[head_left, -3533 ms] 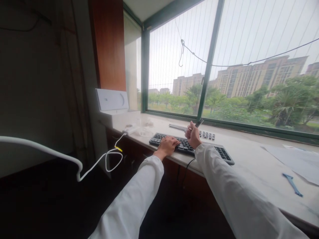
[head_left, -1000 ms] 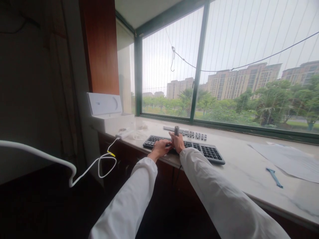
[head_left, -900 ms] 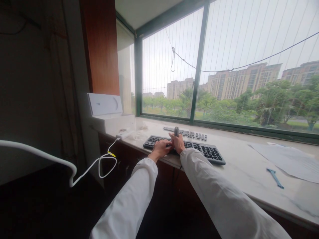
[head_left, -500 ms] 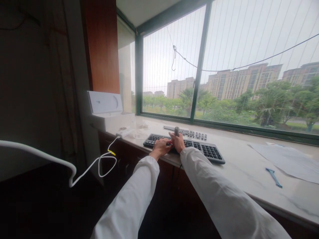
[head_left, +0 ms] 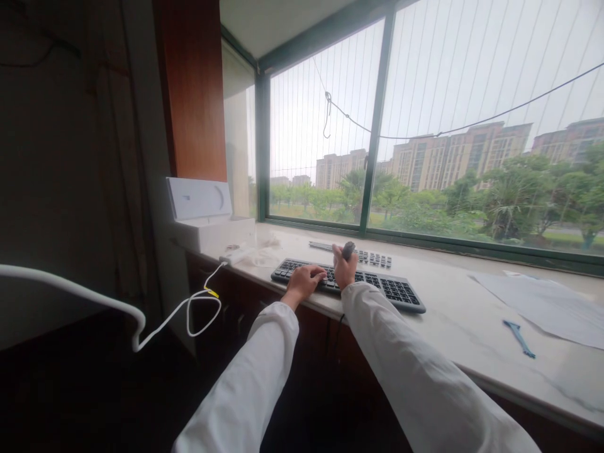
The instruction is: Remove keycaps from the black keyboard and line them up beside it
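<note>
our right hand [head_left: 345,272] is wrapped round a dark tool [head_left: 348,251], the keyboard [head_left: 401,292] beneath its fingers; our left hand [head_left: 302,282], just beside, sits low over the same keys, fingers curled, whether pinching anything we can't tell. past the right fingers lie keycap-like pieces [head_left: 375,258], well off rightward a blue tool [head_left: 520,340]. we judge it close keyboard work, calling next for a steady left hold and light right touch.
</note>
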Demonstrator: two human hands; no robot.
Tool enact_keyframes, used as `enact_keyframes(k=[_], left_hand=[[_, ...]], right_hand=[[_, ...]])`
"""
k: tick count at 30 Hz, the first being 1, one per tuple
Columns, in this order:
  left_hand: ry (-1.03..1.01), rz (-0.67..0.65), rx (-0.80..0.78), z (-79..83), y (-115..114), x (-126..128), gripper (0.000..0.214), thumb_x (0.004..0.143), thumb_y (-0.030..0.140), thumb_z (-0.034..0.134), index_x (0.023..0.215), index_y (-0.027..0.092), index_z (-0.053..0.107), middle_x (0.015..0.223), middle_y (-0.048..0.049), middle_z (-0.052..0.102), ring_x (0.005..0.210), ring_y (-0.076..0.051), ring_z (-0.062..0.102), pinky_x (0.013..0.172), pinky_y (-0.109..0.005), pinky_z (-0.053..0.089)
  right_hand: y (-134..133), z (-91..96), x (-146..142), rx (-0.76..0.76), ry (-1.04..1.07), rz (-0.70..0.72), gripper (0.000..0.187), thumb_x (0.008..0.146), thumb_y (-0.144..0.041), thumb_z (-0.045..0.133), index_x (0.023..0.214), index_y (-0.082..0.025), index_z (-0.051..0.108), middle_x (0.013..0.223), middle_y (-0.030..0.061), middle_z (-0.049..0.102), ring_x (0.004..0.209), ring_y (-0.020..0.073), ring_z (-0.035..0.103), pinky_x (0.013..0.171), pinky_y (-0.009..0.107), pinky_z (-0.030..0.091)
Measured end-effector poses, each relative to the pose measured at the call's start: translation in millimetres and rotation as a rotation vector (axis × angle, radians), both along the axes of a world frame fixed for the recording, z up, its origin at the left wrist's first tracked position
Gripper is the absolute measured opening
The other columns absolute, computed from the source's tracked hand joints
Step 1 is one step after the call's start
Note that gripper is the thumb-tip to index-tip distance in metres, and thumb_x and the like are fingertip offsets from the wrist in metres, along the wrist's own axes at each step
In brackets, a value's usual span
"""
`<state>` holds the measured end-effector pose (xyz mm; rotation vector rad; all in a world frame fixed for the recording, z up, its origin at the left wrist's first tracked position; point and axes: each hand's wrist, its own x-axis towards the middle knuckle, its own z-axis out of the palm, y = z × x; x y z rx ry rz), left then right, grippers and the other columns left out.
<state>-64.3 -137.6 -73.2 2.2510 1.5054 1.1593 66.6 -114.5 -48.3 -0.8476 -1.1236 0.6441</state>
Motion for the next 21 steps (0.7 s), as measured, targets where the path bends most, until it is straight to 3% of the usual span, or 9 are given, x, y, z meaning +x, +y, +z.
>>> enact_keyframes(k=[2,4,9,11,16,21], left_hand=[[-0.08,0.048,0.022,-1.0,0.2,-0.5,0.022,0.087,0.038,0.056,0.1,0.028,0.072,0.096,0.0003,0.074,0.094,-0.016,0.066,0.086,-0.026,0.047],[-0.137,0.093,0.051,-1.7,0.2,-0.5,0.021,0.088,0.034,0.056,0.1,0.026,0.071,0.094,-0.0015,0.074,0.092,-0.017,0.067,0.084,-0.025,0.047],[-0.161,0.157,0.103,-3.0,-0.4,-1.4,0.024,0.089,0.034,0.055,0.108,0.026,0.066,0.091,-0.0026,0.074,0.087,-0.019,0.067,0.077,-0.027,0.047],[-0.171,0.133,0.102,-4.1,0.6,-1.9,0.024,0.088,0.037,0.055,0.108,0.027,0.065,0.089,-0.0016,0.074,0.084,-0.018,0.067,0.074,-0.027,0.046],[-0.192,0.116,0.082,-6.6,4.5,-2.5,0.023,0.086,0.043,0.057,0.097,0.026,0.067,0.086,-0.0011,0.074,0.082,-0.018,0.067,0.073,-0.026,0.045],[-0.187,0.067,0.049,-3.1,0.9,-4.3,0.024,0.084,0.046,0.059,0.096,0.027,0.069,0.083,0.0004,0.075,0.083,-0.018,0.067,0.073,-0.025,0.044]], right_hand=[[-1.9,1.1,6.2,0.155,-0.251,-0.194,0.046,0.082,-0.048,0.053,0.05,-0.02,0.036,0.047,-0.0035,0.035,0.05,0.009,0.034,0.048,0.023,0.029],[-3.5,2.3,12.2,0.299,-0.575,-0.276,0.043,0.086,-0.044,0.048,0.052,-0.018,0.044,0.048,-0.0014,0.043,0.051,0.0102,0.039,0.053,0.024,0.031],[-5.4,13.9,30.6,0.409,-1.441,-0.165,0.016,0.077,-0.03,0.055,0.077,-0.02,0.068,0.069,0.0047,0.068,0.061,0.0169,0.058,0.058,0.026,0.031],[-4.9,16.5,41.5,0.423,-1.627,-0.095,0.017,0.073,-0.026,0.057,0.085,-0.022,0.069,0.076,0.0056,0.071,0.065,0.0182,0.062,0.059,0.025,0.031],[-1.1,4.0,66.9,0.332,-1.474,-0.157,0.028,0.074,-0.025,0.058,0.1,-0.025,0.068,0.069,0.0022,0.069,0.066,0.0189,0.063,0.061,0.025,0.034],[-2.0,-4.9,70.5,0.261,-1.439,-0.141,0.038,0.073,-0.022,0.059,0.11,-0.028,0.067,0.072,0.0009,0.07,0.067,0.0184,0.064,0.063,0.024,0.036]])
